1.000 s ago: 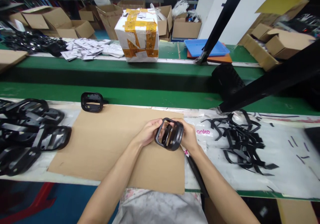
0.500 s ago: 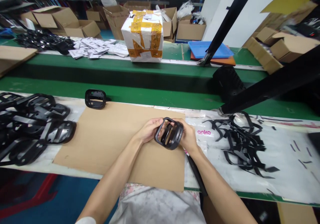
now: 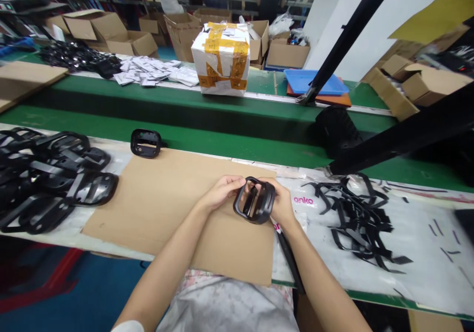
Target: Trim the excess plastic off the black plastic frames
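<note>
L hand (image 3: 224,192) & R hand (image 3: 282,201) both grip a blk frame (image 3: 265,206) over cardboard sheet (image 3: 166,198), w/ strips (image 3: 365,235) to sheet's R, frame pile (image 3: 48,176) L.

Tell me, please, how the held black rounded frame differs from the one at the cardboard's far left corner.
The held black rounded frame is gripped; the black rounded corner frame lies untouched. The held frame looks larger in view; the corner frame looks smaller. Both have rounded rims and slots.

L arm (image 3: 174,258) + R arm (image 3: 318,268) fwd
</note>
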The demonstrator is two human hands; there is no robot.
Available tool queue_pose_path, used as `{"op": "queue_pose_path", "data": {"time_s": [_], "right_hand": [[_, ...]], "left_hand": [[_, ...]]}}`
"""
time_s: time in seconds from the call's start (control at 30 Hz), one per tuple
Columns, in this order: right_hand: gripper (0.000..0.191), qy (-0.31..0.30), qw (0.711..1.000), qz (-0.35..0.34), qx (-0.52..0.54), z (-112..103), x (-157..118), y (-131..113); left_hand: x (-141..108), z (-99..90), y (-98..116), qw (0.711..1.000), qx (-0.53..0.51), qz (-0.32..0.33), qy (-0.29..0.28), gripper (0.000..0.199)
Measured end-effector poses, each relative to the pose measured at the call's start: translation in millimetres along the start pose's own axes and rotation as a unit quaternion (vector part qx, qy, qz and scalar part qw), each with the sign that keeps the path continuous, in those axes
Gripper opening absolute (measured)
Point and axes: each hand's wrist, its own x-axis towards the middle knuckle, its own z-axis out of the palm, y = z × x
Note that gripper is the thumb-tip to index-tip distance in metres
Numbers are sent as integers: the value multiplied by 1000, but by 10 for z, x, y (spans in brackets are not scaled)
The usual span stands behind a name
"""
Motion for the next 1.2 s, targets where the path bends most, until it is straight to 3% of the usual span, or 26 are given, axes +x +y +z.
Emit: {"op": "queue_pose_path", "data": {"time_s": [0.17, 0.4, 0.67, 0.8, 0.97, 1.1, 1.2], "right_hand": [[24, 9, 997, -46, -58, 52, -36, -24], [28, 19, 983, -135, -124, 34, -66, -88], [23, 51, 985, -107, -125, -27, -29, -44], [23, 19, 991, -88, -101, -42, -26, -44], [19, 38, 992, -66, -100, -52, -47, -88], [19, 60, 989, -61, -119, -52, -54, -117], [18, 57, 990, -54, -114, -27, -27, -132]], "left_hand": [[5, -100, 1, 999, 32, 18, 30, 45], [33, 56, -106, 1000, 21, 8, -9, 42], [8, 191, -142, 995, 93, -2, -33, 43], [-35, 267, -157, 984, 179, 23, 8, 45], [-62, 350, -195, 931, 347, 93, 57, 31], [-63, 365, -205, 914, 387, 103, 64, 25], [-48, 367, -201, 929, 348, 95, 82, 27]]}}
